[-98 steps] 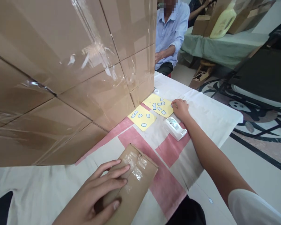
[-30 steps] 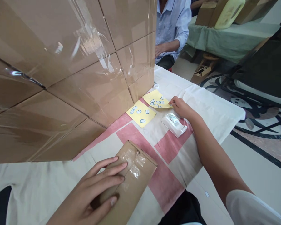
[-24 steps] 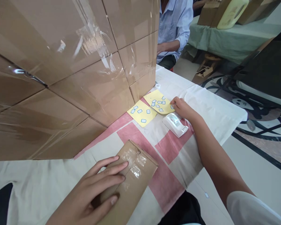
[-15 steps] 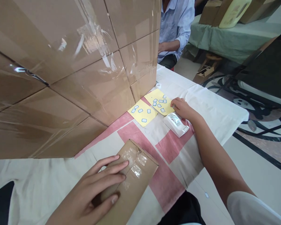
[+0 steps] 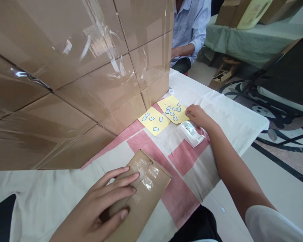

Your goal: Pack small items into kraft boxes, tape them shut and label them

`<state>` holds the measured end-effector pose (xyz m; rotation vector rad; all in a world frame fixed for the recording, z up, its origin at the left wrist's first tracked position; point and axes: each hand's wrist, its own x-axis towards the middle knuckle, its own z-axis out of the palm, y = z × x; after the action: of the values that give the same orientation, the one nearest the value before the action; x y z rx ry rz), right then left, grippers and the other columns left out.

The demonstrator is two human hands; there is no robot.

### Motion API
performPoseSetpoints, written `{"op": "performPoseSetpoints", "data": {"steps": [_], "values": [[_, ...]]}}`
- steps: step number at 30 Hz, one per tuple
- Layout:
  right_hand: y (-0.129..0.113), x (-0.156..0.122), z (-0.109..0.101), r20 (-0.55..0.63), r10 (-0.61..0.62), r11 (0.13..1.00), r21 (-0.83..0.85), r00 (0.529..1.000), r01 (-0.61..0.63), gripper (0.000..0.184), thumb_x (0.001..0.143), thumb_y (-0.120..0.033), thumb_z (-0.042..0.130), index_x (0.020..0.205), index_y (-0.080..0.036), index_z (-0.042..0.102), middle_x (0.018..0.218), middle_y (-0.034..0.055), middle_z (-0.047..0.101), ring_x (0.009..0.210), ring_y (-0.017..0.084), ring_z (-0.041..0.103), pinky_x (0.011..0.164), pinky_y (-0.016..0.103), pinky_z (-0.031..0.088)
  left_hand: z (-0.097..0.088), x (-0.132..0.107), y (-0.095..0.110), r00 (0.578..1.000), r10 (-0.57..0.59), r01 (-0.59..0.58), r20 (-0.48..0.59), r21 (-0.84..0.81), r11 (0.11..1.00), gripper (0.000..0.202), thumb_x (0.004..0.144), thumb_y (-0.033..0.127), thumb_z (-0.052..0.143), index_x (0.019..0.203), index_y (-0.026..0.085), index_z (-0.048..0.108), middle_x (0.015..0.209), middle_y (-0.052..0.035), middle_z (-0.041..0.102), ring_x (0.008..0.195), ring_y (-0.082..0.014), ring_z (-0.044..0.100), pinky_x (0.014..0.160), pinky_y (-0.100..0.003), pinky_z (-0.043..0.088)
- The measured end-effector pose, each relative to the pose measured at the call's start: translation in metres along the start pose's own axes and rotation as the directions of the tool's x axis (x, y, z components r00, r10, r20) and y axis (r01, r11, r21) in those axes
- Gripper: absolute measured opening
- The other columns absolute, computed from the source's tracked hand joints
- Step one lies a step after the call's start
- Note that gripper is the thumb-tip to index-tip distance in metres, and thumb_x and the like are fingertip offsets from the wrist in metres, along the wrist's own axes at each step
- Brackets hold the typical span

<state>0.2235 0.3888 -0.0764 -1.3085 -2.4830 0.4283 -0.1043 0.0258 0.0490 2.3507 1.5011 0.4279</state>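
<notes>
My left hand (image 5: 101,205) lies flat with fingers stretched over a small taped cardboard box (image 5: 143,191) at the near table edge. My right hand (image 5: 197,115) reaches far across, fingertips pinched at the right edge of a yellow sheet (image 5: 173,109) that carries several small blue-edged stickers. A second yellow sheet (image 5: 154,121) with stickers lies to its left. A white tape dispenser (image 5: 190,133) sits just below my right hand.
A tall stack of taped cardboard cartons (image 5: 73,67) fills the left and back of the table. The tablecloth (image 5: 224,121) is white with pink squares. A person in a light blue shirt (image 5: 189,27) sits beyond; a green-covered table (image 5: 242,43) holds boxes.
The far yellow sheet, lifted at its edge a second ago, lies flat again. My right hand stays pinched at its right edge. My left hand has not moved.
</notes>
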Motion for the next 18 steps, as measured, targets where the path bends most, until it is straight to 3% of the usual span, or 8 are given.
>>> {"op": "performPoseSetpoints", "data": {"steps": [9,15,18], "values": [[-0.009,-0.004,-0.005,-0.073,0.165,0.979,0.137,0.984,-0.154,0.021,0.092,-0.016,0.042,0.102,-0.018,0.06,0.102,0.0139,0.071,0.09,0.027,0.063,0.079,0.036,0.046,0.001,0.0,0.0,1.0,0.021,-0.021,-0.003,0.029,0.999,0.037,0.093,0.026,0.059,0.13,0.03,0.06,0.146,-0.001,0.06,0.144,-0.0192,0.046,0.102,-0.031,0.058],[-0.012,-0.007,-0.009,-0.08,0.189,0.966,0.193,0.979,-0.171,0.018,0.094,-0.018,0.041,0.105,-0.02,0.055,0.1,0.0116,0.073,0.081,0.025,0.063,0.073,0.034,0.045,0.001,-0.001,-0.001,1.0,0.021,-0.021,0.0,0.04,0.999,0.038,0.093,0.025,0.059,0.13,0.03,0.059,0.147,-0.001,0.06,0.145,-0.0191,0.043,0.102,-0.031,0.058],[-0.017,-0.008,-0.009,-0.14,0.151,0.964,0.241,0.979,-0.114,0.019,0.093,-0.018,0.043,0.105,-0.02,0.057,0.103,0.0113,0.073,0.083,0.025,0.064,0.075,0.035,0.046,0.001,-0.001,-0.002,1.0,0.019,-0.02,0.011,0.045,0.999,0.038,0.093,0.025,0.059,0.13,0.03,0.06,0.148,-0.0009,0.059,0.145,-0.0194,0.043,0.102,-0.031,0.057]]}}
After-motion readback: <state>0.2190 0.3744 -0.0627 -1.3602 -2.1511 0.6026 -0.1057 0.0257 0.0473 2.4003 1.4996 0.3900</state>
